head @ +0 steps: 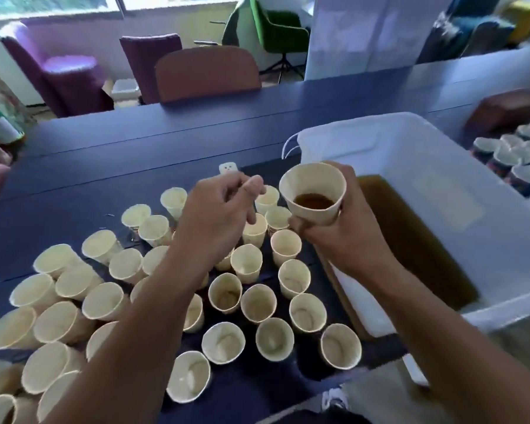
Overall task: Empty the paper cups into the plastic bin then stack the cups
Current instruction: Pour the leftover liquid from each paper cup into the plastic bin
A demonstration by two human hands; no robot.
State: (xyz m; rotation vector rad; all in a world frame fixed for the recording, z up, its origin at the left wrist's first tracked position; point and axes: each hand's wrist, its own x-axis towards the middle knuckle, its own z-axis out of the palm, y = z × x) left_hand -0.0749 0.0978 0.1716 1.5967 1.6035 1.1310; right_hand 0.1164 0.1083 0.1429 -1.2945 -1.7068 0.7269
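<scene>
My right hand (340,240) grips a cream paper cup (314,191) with brown liquid in its bottom, tilted toward me, just left of the white plastic bin (459,191). Brown liquid (410,240) pools in the bin. My left hand (218,209) hovers over several cream paper cups (251,301) standing on the dark table, its fingers loosely curled and holding nothing that I can see.
The dark blue table (135,154) stretches back to a brown chair (207,73) and purple chairs (58,71). More dark-sided cups (514,154) stand at the right beyond the bin. A small white object (228,168) lies behind my left hand.
</scene>
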